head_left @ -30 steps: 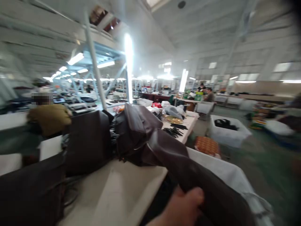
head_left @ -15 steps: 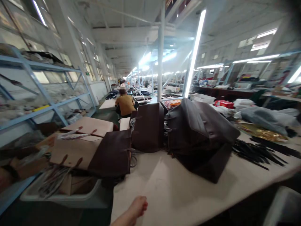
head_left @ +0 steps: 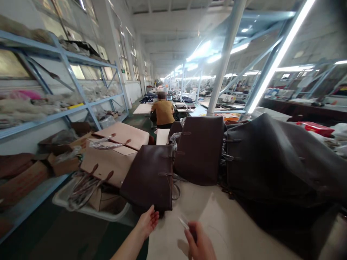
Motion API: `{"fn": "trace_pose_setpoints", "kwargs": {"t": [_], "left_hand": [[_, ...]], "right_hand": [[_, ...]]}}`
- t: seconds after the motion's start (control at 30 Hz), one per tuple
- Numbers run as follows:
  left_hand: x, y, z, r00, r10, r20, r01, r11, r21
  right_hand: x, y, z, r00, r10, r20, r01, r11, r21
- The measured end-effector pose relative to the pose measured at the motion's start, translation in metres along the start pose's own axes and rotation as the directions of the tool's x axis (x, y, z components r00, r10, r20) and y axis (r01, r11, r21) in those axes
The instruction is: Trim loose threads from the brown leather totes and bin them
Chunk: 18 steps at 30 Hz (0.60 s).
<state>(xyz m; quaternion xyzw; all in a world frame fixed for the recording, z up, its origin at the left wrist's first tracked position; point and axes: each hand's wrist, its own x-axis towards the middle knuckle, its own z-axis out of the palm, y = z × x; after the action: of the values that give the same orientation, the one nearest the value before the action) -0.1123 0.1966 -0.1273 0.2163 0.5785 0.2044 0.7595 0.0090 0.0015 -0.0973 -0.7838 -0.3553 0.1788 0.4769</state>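
My left hand [head_left: 148, 222] reaches forward with its fingers apart, almost touching the lower edge of a dark brown leather bag panel [head_left: 149, 178] that leans over the table's left edge. My right hand [head_left: 197, 243] is low in the middle, fingers pinched on a small pale thin object [head_left: 183, 222] that I cannot make out. A second dark brown bag [head_left: 200, 150] stands upright behind, and a big heap of dark leather [head_left: 273, 159] lies to the right on the pale table [head_left: 217, 220].
A white bin [head_left: 89, 211] with tan bags [head_left: 111, 159] and loose straps sits left of the table. Blue metal shelving [head_left: 62, 112] with boxes lines the left wall. A person in a mustard top [head_left: 163, 112] sits further down the aisle. Poles and tube lights rise behind.
The view has swung left, away from the aisle to the table and shelving. My right hand has let go of the dark leather. Both hands now reach toward the brown bag panel.
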Motion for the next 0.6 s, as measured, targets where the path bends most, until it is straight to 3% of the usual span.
{"fn": "trace_pose_setpoints", "kwargs": {"t": [0.07,0.2,0.4,0.6], "left_hand": [[0.007,0.002,-0.005,1.000,-0.029,0.008,0.029,1.000,-0.010],[0.016,0.006,-0.016,0.996,-0.077,0.042,0.077,0.997,-0.002],[0.020,0.012,-0.023,0.993,-0.093,0.068,0.093,0.996,0.006],[0.030,0.020,-0.034,0.998,-0.039,-0.040,0.037,0.997,-0.061]], "right_hand": [[0.034,-0.010,0.025,0.993,0.008,0.118,0.012,0.986,-0.166],[0.083,-0.016,0.063,0.990,0.058,0.132,-0.014,0.950,-0.311],[0.100,-0.011,0.083,0.989,0.036,0.144,0.026,0.914,-0.406],[0.109,-0.012,0.093,0.989,-0.021,0.148,0.072,0.933,-0.352]]}}
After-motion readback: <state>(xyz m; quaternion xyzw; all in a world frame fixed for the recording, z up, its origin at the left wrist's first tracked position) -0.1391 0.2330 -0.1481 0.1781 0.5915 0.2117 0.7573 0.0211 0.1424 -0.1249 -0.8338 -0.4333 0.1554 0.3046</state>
